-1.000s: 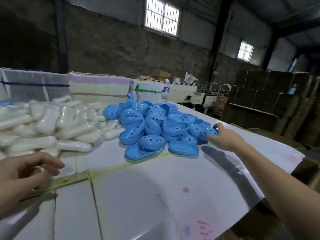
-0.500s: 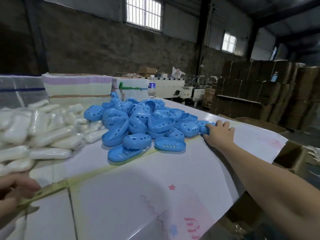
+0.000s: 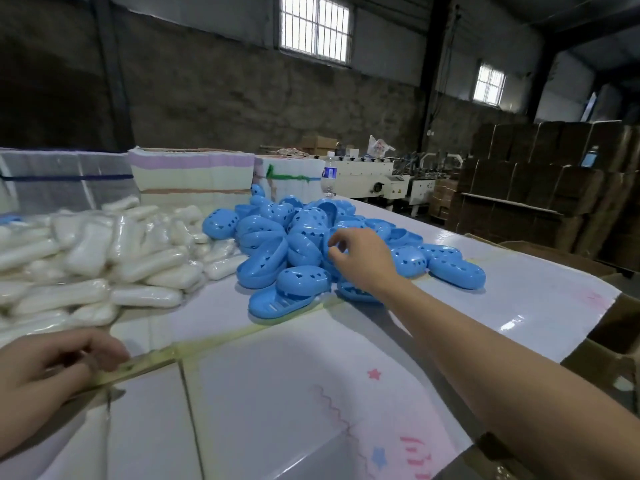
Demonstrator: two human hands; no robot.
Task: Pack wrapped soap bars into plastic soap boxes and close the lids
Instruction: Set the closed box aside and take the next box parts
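Right hand at the soap-box pile; left hand at the near left edge of the worktop.
Right hand (image 3: 360, 259) reaches into the blue boxes (image 3: 304, 244) heaped mid-worktop (image 3: 277, 393), fingers curled; whether it grips one cannot be told. Left hand (image 3: 52, 365) rests loosely curled, holding nothing. Wrapped white soaps (image 3: 104, 258) are piled along the left edge, just beside the boxes.

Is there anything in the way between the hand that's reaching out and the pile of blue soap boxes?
No, nothing visible is in the way. The right hand is already over the near side of the pile of blue soap boxes, with its fingers at the boxes. Whether it holds one yet cannot be told.
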